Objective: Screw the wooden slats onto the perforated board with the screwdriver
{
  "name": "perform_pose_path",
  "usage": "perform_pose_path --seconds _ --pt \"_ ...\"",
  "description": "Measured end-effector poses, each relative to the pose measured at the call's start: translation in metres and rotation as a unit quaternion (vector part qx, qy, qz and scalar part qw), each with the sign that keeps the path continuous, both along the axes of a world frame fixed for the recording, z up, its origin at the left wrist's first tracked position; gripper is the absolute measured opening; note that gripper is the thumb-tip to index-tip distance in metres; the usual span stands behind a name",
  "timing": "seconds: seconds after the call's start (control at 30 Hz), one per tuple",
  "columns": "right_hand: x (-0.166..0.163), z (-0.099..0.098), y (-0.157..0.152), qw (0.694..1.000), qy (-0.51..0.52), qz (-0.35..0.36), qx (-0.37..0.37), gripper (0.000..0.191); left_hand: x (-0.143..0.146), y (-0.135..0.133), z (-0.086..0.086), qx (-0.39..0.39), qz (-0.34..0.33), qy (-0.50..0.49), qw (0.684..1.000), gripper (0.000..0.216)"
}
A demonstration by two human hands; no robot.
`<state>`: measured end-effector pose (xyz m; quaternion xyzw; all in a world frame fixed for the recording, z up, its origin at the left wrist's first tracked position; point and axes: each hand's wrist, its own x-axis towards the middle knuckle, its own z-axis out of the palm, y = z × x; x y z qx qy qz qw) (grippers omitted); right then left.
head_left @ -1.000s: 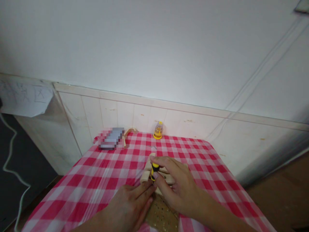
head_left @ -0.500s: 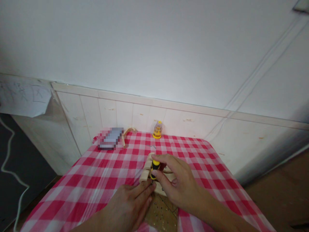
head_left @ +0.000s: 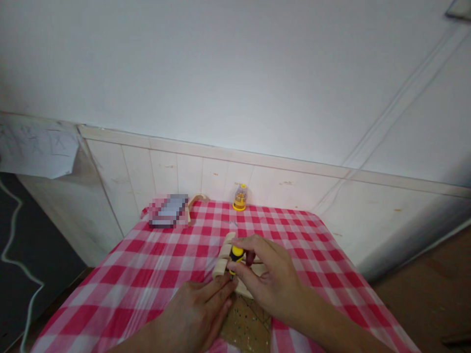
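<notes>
A short yellow-and-black screwdriver (head_left: pixel 237 254) stands nearly upright, its handle pinched between the thumb and fingers of my right hand (head_left: pixel 273 272). Its tip points down at a pale, curved wooden piece with rounded segments (head_left: pixel 221 267), close to the fingertips of my left hand (head_left: pixel 198 306). Those left fingers are held together and press on the near end of the wood. Under both hands lies a brown board (head_left: pixel 247 326) dotted with small holes. My right hand covers part of the wood, and what the screwdriver tip meets is too small to make out.
A yellow-based bit holder with a clear cover (head_left: pixel 240 198) stands at the table's back edge. Small metal bits (head_left: pixel 233 223) lie before it. At the back left are a blurred-out flat object (head_left: pixel 169 211) and a curved wooden strip (head_left: pixel 195 201). The checked tablecloth (head_left: pixel 154 260) meets the wall.
My right fingers have shifted slightly around the screwdriver handle, which has turned or tilted a little. My left hand and the wooden piece have stayed in place.
</notes>
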<state>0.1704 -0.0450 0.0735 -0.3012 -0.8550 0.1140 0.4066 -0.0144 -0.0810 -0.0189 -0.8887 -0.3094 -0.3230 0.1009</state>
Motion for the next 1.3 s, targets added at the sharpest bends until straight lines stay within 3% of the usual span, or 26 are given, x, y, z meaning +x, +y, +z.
perform_pose_path --seconds 0.43,0.7,0.97,1.3 --pt "-0.001 0.004 0.0 1.0 0.019 0.0 -0.017 0.021 -0.002 -0.003 0.002 -0.003 0.004 0.028 1.0 0.029" --pt "-0.001 0.001 0.0 0.995 0.028 0.006 -0.1 0.02 -0.001 -0.002 0.004 0.029 0.01 -0.004 1.0 0.03" --pt "-0.002 0.0 0.001 0.997 0.018 0.011 -0.073 0.029 0.0 -0.001 0.003 0.028 0.002 -0.028 0.999 0.028" --pt "0.0 -0.007 0.002 0.996 0.01 0.006 -0.091 0.027 0.001 -0.002 0.005 0.031 -0.003 -0.037 0.999 0.027"
